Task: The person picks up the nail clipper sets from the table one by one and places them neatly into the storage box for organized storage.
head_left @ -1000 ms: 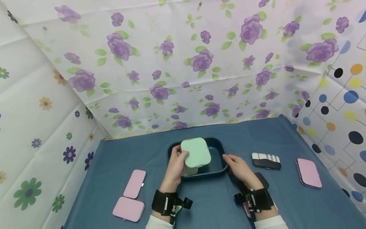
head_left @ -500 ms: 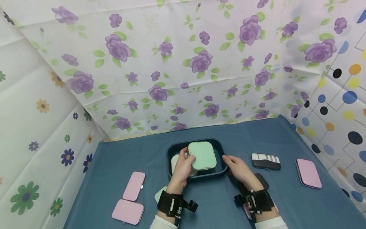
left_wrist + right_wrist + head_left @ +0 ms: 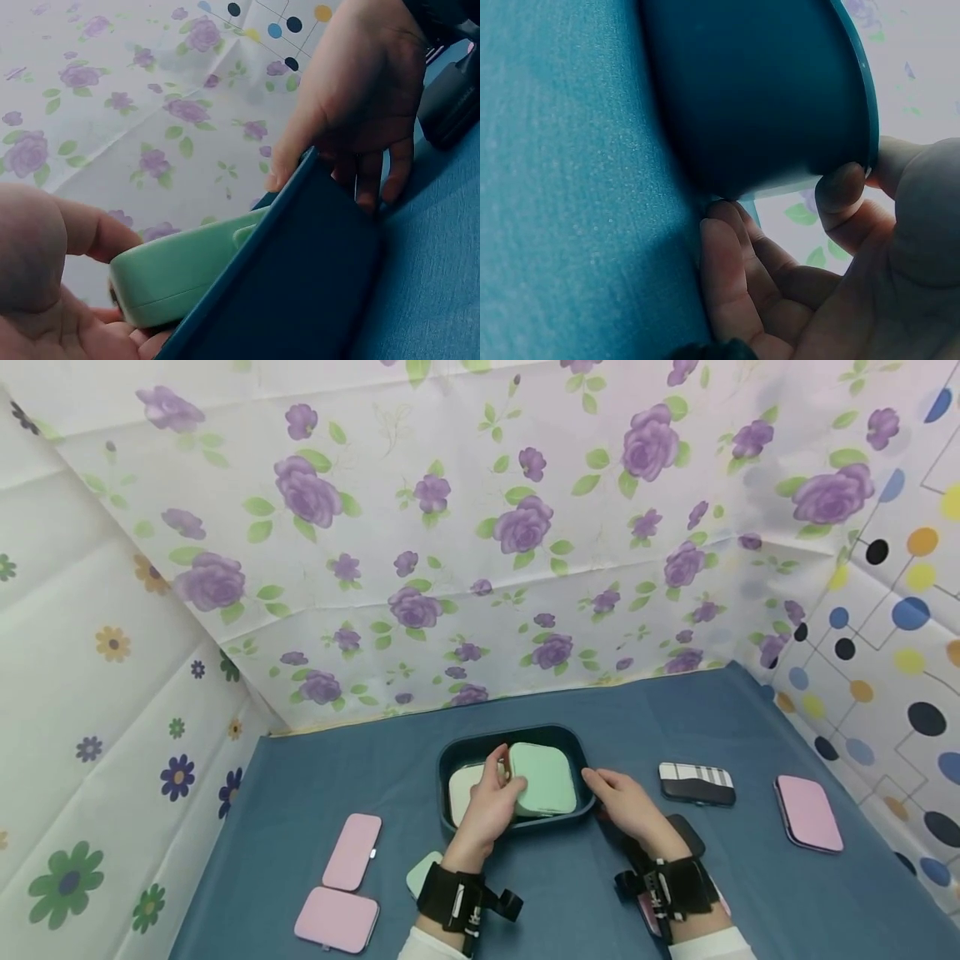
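Head: the left grip pinches a mint-green rounded-square case inside a dark-blue, plastic-looking rectangular tray. Left wrist: it pokes above the rim; early release might drop it askew. Right wrist: the right grip pinches the rim; slackening might let the tray slide.

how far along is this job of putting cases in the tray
Done, it seems: a pale case lies in the tray. In hand: the left hand holds a green case in the tray, not yet let go, while the right hand grips the tray's rim. Perhaps remaining: releasing it, and possibly the cases outside the tray, such as two pink cases on the left and a black-and-white case on the right.
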{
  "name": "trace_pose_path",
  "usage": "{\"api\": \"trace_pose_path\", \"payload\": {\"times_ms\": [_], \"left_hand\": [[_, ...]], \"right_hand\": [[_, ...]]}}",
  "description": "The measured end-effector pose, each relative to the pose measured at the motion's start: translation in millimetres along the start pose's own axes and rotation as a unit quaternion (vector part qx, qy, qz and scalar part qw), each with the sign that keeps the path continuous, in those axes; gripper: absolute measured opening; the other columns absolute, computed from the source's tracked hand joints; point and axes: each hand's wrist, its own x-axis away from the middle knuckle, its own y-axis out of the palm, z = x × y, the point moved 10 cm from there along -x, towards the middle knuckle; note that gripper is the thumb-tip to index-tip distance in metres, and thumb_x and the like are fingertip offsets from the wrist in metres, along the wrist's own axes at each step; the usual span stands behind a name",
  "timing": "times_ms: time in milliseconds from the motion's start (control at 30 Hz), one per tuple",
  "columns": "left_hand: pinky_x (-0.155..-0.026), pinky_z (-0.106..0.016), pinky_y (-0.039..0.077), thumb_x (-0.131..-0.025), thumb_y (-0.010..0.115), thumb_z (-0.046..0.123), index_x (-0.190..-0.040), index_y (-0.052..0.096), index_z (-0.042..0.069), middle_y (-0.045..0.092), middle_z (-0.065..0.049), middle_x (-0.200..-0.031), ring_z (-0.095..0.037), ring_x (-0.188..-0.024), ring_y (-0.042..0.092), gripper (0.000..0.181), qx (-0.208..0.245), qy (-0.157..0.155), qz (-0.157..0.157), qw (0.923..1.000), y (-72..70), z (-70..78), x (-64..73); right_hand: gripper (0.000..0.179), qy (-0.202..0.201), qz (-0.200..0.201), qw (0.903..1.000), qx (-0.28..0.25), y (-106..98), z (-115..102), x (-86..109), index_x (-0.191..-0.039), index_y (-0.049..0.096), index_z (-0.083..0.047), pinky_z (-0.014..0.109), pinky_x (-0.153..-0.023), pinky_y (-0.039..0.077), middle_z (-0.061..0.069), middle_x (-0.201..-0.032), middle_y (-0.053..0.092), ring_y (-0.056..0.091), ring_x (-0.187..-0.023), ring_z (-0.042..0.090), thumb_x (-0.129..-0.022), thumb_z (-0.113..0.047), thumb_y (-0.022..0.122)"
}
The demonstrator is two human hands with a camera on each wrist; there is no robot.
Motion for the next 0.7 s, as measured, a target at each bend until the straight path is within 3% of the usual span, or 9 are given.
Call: {"api": "trace_pose_path", "payload": {"times_ms": [67,133,233,300,367,467,533,600,700], "left_hand": [[-0.068,-0.030,0.038,-0.108,0.054,0.019,-0.171,0.018,0.009,0.057,-0.001,-0.085,-0.014,-0.066,0.045,0.073,-0.009,-0.001,-0.009,0.9999,3.0,0.2,-0.1],[-0.064,-0.030,0.037,-0.108,0.055,0.018,-0.171,0.016,0.009,0.042,0.002,-0.072,-0.014,-0.059,0.037,0.074,-0.014,-0.005,-0.023,0.9996,7.0,0.7,0.6],[-0.066,-0.030,0.041,-0.109,0.055,0.017,-0.171,0.013,0.009,0.049,0.000,-0.076,-0.014,-0.060,0.041,0.076,-0.018,-0.008,-0.044,0.9988,12.7,0.8,2.2],[-0.066,-0.030,0.043,-0.109,0.057,0.017,-0.171,0.012,0.010,0.062,-0.006,-0.089,-0.016,-0.064,0.048,0.077,-0.018,-0.009,-0.053,0.9984,14.7,1.6,3.5],[-0.072,-0.031,0.049,-0.110,0.057,0.018,-0.172,0.011,0.009,0.069,-0.017,-0.114,-0.021,-0.079,0.061,0.077,-0.010,-0.009,-0.061,0.9981,16.1,2.0,3.9],[-0.083,-0.037,0.056,-0.111,0.057,0.017,-0.172,0.010,0.010,0.055,-0.029,-0.149,-0.033,-0.111,0.067,0.077,0.008,-0.011,-0.072,0.9973,17.8,1.7,4.0],[-0.087,-0.040,0.057,-0.112,0.057,0.017,-0.172,0.010,0.010,0.048,-0.032,-0.156,-0.036,-0.121,0.065,0.077,0.010,-0.013,-0.077,0.9969,18.7,0.1,3.5],[-0.086,-0.040,0.058,-0.112,0.058,0.019,-0.173,0.011,0.010,0.043,-0.031,-0.161,-0.033,-0.116,0.066,0.077,-0.001,-0.015,-0.072,0.9973,18.0,-1.6,2.8],[-0.079,-0.036,0.057,-0.111,0.061,0.021,-0.172,0.015,0.010,0.040,-0.028,-0.163,-0.023,-0.093,0.067,0.078,-0.035,-0.009,-0.055,0.9978,15.6,-3.0,1.9]], "right_hand": [[0.060,0.001,0.002,1.0000,0.001,0,1,-0.8,-0.087,0.050,-0.007,0.041,-0.087,0.058,0.008,-0.085,0.046,0.055,-0.086,0.024,-0.109,-0.063,0.048],[0.060,0.001,0.003,1.0000,0.001,0,1,-1.2,-0.087,0.050,-0.008,0.042,-0.088,0.058,0.008,-0.085,0.046,0.055,-0.088,0.024,-0.109,-0.063,0.048],[0.059,0.002,0.005,1.0000,0.001,-1,1,-1.0,-0.087,0.051,-0.008,0.041,-0.087,0.058,0.009,-0.086,0.047,0.056,-0.089,0.024,-0.109,-0.063,0.049],[0.059,0.001,0.004,1.0000,0.001,-1,0,-0.6,-0.088,0.051,-0.008,0.041,-0.086,0.058,0.009,-0.087,0.048,0.056,-0.089,0.024,-0.109,-0.063,0.049],[0.059,0.000,0.004,1.0000,0.002,-1,-1,-0.2,-0.088,0.052,-0.008,0.040,-0.085,0.057,0.009,-0.087,0.048,0.056,-0.089,0.024,-0.109,-0.064,0.049],[0.060,0.000,0.004,1.0000,0.005,-2,-1,-0.3,-0.089,0.052,-0.008,0.038,-0.082,0.055,0.009,-0.087,0.049,0.056,-0.087,0.025,-0.108,-0.065,0.048],[0.060,0.003,0.005,1.0000,0.007,-2,0,-0.5,-0.089,0.053,-0.009,0.038,-0.080,0.053,0.009,-0.087,0.049,0.056,-0.086,0.025,-0.108,-0.066,0.048],[0.061,0.007,0.004,0.9999,0.009,-2,1,-0.9,-0.089,0.053,-0.009,0.037,-0.079,0.051,0.010,-0.087,0.050,0.056,-0.085,0.025,-0.108,-0.067,0.048],[0.063,0.011,0.003,0.9999,0.012,-1,3,-0.7,-0.090,0.054,-0.009,0.037,-0.078,0.051,0.010,-0.087,0.050,0.056,-0.085,0.025,-0.107,-0.069,0.047]]}}
